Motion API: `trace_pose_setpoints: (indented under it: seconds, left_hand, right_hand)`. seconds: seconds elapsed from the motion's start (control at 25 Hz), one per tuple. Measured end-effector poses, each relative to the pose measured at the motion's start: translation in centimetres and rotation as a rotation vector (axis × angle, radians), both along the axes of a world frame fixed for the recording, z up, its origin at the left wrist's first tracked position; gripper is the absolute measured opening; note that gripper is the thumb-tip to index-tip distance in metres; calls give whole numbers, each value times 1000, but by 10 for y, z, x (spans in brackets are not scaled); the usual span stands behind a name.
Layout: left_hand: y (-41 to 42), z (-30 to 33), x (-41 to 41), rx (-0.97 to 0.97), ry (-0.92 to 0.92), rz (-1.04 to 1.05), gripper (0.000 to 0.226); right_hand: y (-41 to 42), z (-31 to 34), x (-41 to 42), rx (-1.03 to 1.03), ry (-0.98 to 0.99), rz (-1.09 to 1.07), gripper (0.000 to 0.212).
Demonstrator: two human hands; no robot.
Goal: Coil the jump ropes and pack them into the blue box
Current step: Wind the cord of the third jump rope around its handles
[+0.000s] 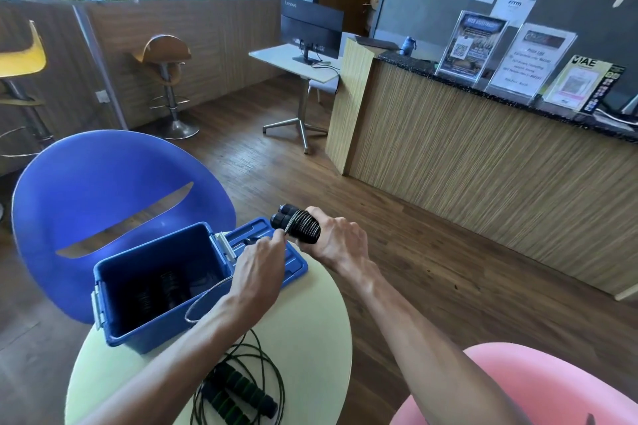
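The jump rope (299, 226) in the person's hands is being wound: its two black handles are lying side by side, and the thin grey cord is sitting around them in many tight turns. It is held in the air just beyond the far corner of the blue box (162, 286), above the box lid (272, 252). The right hand (340, 235) is gripping the handle bundle, fingers closed around it. The left hand (257, 267) is pinching the cord close to the bundle, and a loose loop of cord (203, 300) is hanging down over the box's near rim, so I judge this rope nearly but not fully coiled. Inside the box some dark coiled things are lying, probably ropes already packed; I cannot tell how many. In front of the box, on the round table (310, 338), a green-and-black rope (238, 386) is waiting, loosely looped and unpacked. So the task is looking about half done.
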State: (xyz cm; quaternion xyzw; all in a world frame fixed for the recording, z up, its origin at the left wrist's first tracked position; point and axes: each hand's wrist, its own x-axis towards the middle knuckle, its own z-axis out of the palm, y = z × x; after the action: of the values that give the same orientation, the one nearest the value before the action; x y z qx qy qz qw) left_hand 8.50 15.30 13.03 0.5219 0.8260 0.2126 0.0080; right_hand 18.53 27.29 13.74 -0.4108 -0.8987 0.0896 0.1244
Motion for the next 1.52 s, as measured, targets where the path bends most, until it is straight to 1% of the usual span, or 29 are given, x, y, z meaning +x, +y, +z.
trace_pose_setpoints:
  seconds: [0.04, 0.08, 0.12, 0.2, 0.24, 0.28, 0.32, 0.36, 0.44, 0.56, 0.68, 0.8, 0.92, 1.0, 1.08, 1.2, 1.28, 1.4, 1.52]
  left_hand:
    - [1, -4, -2, 89, -152, 13, 16]
    - [2, -5, -4, 132, -361, 59, 30]
    - [4, -5, -5, 160, -640, 138, 39]
    - [7, -3, -11, 184, -1207, 265, 42]
    - [7, -1, -15, 169, -1409, 283, 39]
    - [6, 1, -19, 143, -1548, 274, 35]
    - [4, 2, -24, 115, -1637, 248, 31]
    - [2, 3, -27, 87, -1675, 216, 28]
    - [-3, 7, -33, 54, -1635, 153, 21]
    - [-9, 19, -32, 101, -1434, 46, 16]
    - [-16, 28, -22, 164, -1281, -22, 12]
    - [-15, 38, -22, 181, -1085, -33, 16]
    - [-10, 51, -33, 187, -888, -77, 18]
    - [-12, 51, -35, 155, -782, -124, 18]
    - [-19, 38, -29, 119, -766, -163, 17]
    - [-27, 13, -21, 102, -903, -160, 20]
    - [-31, 8, -23, 51, -966, -224, 24]
    - [-38, 3, -39, -26, -856, -332, 31]
    - [-42, -5, -58, 9, -712, -338, 26]
  right_hand:
    - [0, -2, 1, -5, 3, -1, 47]
    - [-1, -4, 1, -5, 3, 0, 48]
    - [-1, -5, 2, 7, 1, 2, 50]
    - [-2, -5, 1, 48, -4, 6, 57]
    - [-2, -5, 1, 62, -9, 4, 61]
    - [-2, -5, 1, 70, -15, 4, 64]
    - [-4, -5, 1, 72, -19, 5, 65]
    - [-6, -5, 1, 73, -18, 6, 64]
    - [-8, -5, 0, 72, 2, 11, 61]
    - [-6, -4, -4, 35, 38, 13, 56]
    - [-7, -2, -6, -12, 0, 31, 54]
    - [-7, -3, -5, 53, -19, 76, 54]
    - [-10, -9, -1, 141, -77, 161, 64]
    - [-12, -14, 4, 148, -118, 196, 66]
    - [-9, -11, 5, 103, -47, 142, 61]
    - [-8, -4, 2, 55, 77, 77, 57]
    - [-12, -2, 2, 60, 114, 79, 58]
    - [-19, 1, 7, 56, 147, 146, 60]
    - [-25, 11, 8, 12, 179, 225, 60]
